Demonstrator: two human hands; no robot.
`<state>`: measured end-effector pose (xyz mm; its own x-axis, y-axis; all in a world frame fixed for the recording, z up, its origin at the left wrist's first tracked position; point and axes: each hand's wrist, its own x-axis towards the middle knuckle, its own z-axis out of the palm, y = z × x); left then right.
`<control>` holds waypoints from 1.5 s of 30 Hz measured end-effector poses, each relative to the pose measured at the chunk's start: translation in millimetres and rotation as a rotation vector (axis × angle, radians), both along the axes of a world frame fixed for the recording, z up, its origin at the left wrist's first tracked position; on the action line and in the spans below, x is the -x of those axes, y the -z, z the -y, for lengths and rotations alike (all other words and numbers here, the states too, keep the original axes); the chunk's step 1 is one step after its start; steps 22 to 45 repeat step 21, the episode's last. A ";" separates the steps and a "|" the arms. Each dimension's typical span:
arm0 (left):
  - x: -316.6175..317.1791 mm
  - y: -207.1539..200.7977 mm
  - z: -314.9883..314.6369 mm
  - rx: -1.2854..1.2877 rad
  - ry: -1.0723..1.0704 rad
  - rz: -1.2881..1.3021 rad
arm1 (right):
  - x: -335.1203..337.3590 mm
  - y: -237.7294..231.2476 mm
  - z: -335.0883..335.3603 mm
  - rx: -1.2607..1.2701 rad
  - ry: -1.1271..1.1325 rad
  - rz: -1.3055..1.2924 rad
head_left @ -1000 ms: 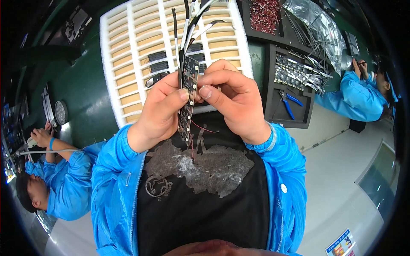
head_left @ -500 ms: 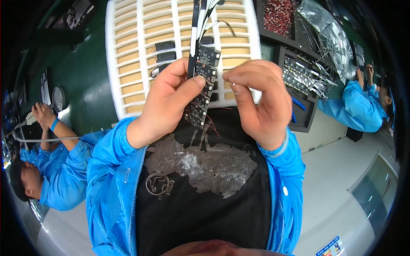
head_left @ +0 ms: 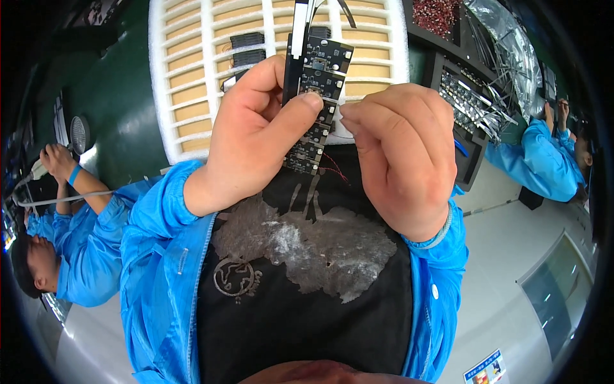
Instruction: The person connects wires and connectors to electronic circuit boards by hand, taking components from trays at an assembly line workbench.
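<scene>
My left hand (head_left: 246, 137) is closed around a narrow black circuit board panel (head_left: 327, 61), its thumb pressed on the face. Small white components line the panel's right edge. Along its left side, in the same grip, run long black and white strips (head_left: 295, 67) that stick out past the far end. A thin red wire (head_left: 338, 169) trails from the panel's near end. My right hand (head_left: 409, 153) is beside the panel's right edge with thumb and index finger pinched together. Whatever may be between those fingertips is too small to make out.
Beneath my hands lies a white foam tray (head_left: 185, 96) with slots, some holding black parts (head_left: 247, 50). At right are a box of red parts (head_left: 435, 18), a tray of boards (head_left: 455, 96), a blue-handled tool (head_left: 460, 148) and a plastic bag (head_left: 505, 38). Co-workers sit on both sides.
The panel has shifted slightly up and to the right with my left hand. My right hand's fingers have drawn together into a tighter pinch beside the panel's edge.
</scene>
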<state>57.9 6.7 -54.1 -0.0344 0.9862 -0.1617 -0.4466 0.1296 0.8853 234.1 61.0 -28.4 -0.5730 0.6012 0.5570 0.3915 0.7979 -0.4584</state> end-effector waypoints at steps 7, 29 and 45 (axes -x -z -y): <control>1.4 2.1 0.8 0.031 -0.014 0.055 | -1.4 -8.9 4.4 0.275 -0.032 -0.073; -0.1 4.3 3.9 -0.030 -0.013 0.029 | -5.5 -4.7 7.7 0.362 0.051 -0.050; -0.1 4.3 3.9 -0.030 -0.013 0.029 | -5.5 -4.7 7.7 0.362 0.051 -0.050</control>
